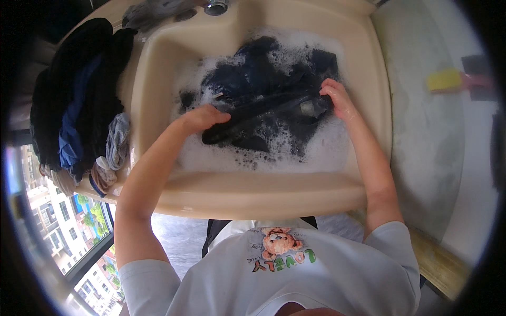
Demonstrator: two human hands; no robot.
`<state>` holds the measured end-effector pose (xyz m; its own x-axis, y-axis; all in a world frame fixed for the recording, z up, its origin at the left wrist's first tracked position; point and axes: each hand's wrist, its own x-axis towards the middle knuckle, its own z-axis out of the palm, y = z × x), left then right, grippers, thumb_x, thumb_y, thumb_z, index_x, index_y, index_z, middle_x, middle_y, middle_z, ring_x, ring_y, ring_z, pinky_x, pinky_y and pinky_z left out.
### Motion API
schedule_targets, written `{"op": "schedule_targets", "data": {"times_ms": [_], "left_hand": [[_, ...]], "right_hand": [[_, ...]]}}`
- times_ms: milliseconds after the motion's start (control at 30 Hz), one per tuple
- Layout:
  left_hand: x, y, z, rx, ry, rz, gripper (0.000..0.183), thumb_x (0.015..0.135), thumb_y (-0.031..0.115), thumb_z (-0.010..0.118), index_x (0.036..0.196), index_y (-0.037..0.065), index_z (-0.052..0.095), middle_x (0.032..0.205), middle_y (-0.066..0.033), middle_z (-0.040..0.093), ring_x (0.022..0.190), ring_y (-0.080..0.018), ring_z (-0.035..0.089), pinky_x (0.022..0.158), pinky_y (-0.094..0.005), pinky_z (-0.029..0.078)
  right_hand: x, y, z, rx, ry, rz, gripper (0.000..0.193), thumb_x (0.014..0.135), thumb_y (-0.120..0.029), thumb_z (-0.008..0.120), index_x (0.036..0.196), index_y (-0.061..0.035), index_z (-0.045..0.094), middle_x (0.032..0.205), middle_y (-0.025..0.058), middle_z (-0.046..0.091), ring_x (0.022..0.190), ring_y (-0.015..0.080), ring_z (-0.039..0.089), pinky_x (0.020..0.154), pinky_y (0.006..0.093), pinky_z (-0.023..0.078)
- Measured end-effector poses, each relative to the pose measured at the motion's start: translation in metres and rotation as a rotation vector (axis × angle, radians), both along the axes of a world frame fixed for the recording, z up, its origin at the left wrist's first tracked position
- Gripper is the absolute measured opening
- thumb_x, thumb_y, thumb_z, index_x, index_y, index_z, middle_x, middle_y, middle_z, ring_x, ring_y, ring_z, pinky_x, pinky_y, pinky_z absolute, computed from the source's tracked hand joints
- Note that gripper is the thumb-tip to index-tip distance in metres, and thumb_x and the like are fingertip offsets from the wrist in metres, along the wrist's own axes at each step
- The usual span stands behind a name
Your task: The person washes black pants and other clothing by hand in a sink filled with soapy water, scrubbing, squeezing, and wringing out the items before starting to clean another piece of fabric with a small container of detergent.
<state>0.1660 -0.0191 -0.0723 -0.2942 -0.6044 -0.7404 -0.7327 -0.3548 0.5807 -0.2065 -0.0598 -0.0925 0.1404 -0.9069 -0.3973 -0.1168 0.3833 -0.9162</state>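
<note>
A dark, soaked garment (271, 110) lies bunched in soapy water (203, 158) inside a cream-coloured basin (253, 203). My left hand (203, 118) is closed on its left end, thumb on top of the cloth. On the far right side, the curled fingers of my right hand (338, 98) pinch its edge. Between the hands the cloth is drawn into a long fold. A pale patch, perhaps a label (307, 108), shows near my right hand. Foam and the folds hide the garment's exact kind.
Piled dark clothes (79, 100) hang over the basin's left ledge, with a grey cloth (118, 139) beside them. A metal tap (215, 7) stands at the far edge, next to grey fabric (158, 11). On the right wall is a yellow-and-pink brush-like item (445, 80). A window (63, 210) lies lower left.
</note>
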Motion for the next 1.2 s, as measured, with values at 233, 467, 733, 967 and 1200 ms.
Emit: {"op": "schedule_targets", "data": {"times_ms": [233,467,733,967,1200], "left_hand": [[-0.003,0.014,-0.002,-0.426,-0.325,-0.085,0.05,0.074,0.042,0.06,0.097,-0.003,0.059,0.086,-0.0192,0.06,0.081,-0.0285,0.058,0.075,-0.0341,0.044],[0.013,0.001,0.004,-0.1,-0.283,0.205,0.038,0.073,0.022,0.058,0.102,-0.002,0.052,0.09,-0.0211,0.059,0.073,-0.0309,0.061,0.06,-0.036,0.052],[-0.029,-0.002,-0.065,-0.253,-0.582,-0.067,0.039,0.078,0.023,0.054,0.11,0.002,0.05,0.106,-0.0193,0.055,0.096,-0.0275,0.056,0.078,-0.0387,0.047],[-0.033,-0.023,-0.149,-0.22,-0.567,-0.373,0.031,0.076,0.017,0.05,0.104,0.005,0.056,0.103,-0.0158,0.057,0.094,-0.0288,0.055,0.079,-0.0363,0.045],[0.025,-0.019,0.027,-0.132,-0.282,0.148,0.032,0.067,0.006,0.053,0.098,0.003,0.059,0.057,-0.013,0.055,0.041,-0.0238,0.053,0.039,-0.0355,0.046]], "right_hand": [[0.024,0.035,0.009,-0.315,1.184,0.525,0.063,0.062,-0.032,0.069,0.117,-0.0161,0.043,0.11,0.0115,0.048,0.104,0.029,0.045,0.085,0.0425,0.039],[-0.021,0.009,0.025,-0.126,1.248,0.15,0.037,0.07,-0.027,0.061,0.101,-0.0097,0.054,0.09,0.0138,0.059,0.088,0.0325,0.055,0.076,0.0388,0.044],[0.06,0.022,-0.074,-0.015,1.208,0.328,0.04,0.082,-0.021,0.041,0.119,-0.0049,0.041,0.104,0.0223,0.054,0.095,0.0352,0.053,0.082,0.0426,0.042],[-0.014,-0.009,-0.216,0.064,1.181,0.708,0.046,0.083,-0.028,0.041,0.124,-0.0072,0.037,0.12,0.0182,0.043,0.109,0.025,0.045,0.09,0.0351,0.036],[-0.004,-0.002,0.058,0.266,0.733,0.348,0.03,0.07,-0.005,0.054,0.099,-0.0025,0.054,0.064,0.0119,0.056,0.038,0.0185,0.05,0.036,0.0349,0.042]]}}
